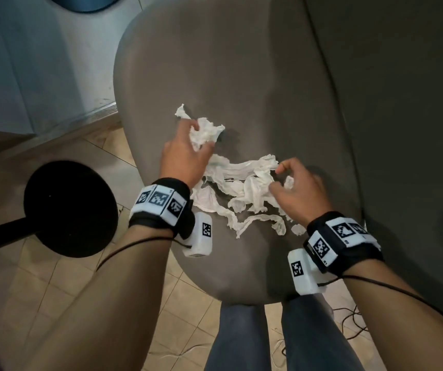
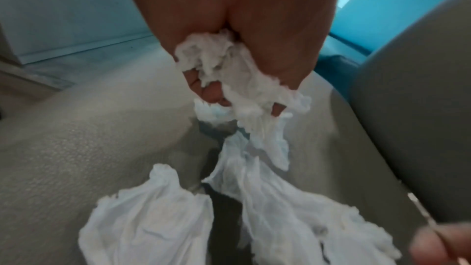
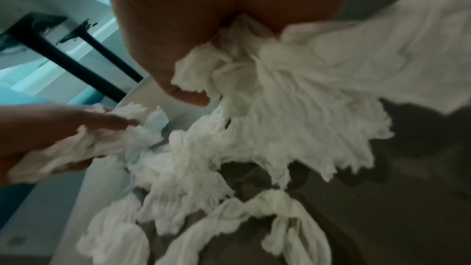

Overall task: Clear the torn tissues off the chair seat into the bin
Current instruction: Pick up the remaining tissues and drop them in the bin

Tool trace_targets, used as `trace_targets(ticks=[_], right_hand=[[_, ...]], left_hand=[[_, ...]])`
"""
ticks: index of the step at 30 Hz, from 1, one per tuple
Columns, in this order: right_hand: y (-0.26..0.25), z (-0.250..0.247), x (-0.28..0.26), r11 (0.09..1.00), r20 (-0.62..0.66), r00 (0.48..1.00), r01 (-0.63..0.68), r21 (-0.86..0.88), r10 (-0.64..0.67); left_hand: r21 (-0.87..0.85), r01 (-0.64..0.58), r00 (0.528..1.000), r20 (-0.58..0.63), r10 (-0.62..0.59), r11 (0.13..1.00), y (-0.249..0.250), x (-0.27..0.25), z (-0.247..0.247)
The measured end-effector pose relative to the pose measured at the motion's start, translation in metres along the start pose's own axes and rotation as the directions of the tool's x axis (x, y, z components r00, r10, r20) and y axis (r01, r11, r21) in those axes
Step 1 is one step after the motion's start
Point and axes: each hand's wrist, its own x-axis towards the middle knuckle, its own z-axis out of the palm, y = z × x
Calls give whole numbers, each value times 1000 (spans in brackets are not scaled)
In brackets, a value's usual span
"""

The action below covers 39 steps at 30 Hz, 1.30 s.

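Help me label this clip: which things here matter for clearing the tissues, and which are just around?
Part of the job:
torn tissues on the chair seat
left hand, gripping a wad
right hand, gripping strips
blue bin, only its edge in view

Just around:
black round base
cables on the floor

Two hands: left hand [image 1: 185, 153], right hand [image 1: 299, 190]. One chair seat [image 1: 241, 70]. Torn tissues [image 1: 237, 183]: many tangled strips, number unclear.

Both forearms reach forward over the chair seat [image 1: 241, 62]. The left hand [image 1: 185, 153] clutches a tissue wad [image 1: 204, 133]; the right hand [image 1: 299, 191], fingers curled, seems to pinch tissue strips [image 1: 244, 183].
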Motion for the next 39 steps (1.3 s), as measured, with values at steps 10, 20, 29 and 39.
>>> trace_targets(ticks=[10, 20, 29, 39], right_hand=[[6, 20, 8, 986, -24, 999, 31, -165, -35], [1, -23, -10, 979, -186, 982, 7, 202, 31], [-18, -20, -9, 1000, -129, 992, 10, 17, -7], [-27, 35, 30, 823, 74, 955, 286, -491, -288]], left_hand=[[25, 41, 999, -21, -40, 999, 17, 11, 5], [-492, 95, 963, -176, -205, 865, -11, -56, -41], [-416, 214, 962, -70, -266, 884, -43, -112, -8], [17, 148, 978, 145, -149, 989, -47, -110, 45]])
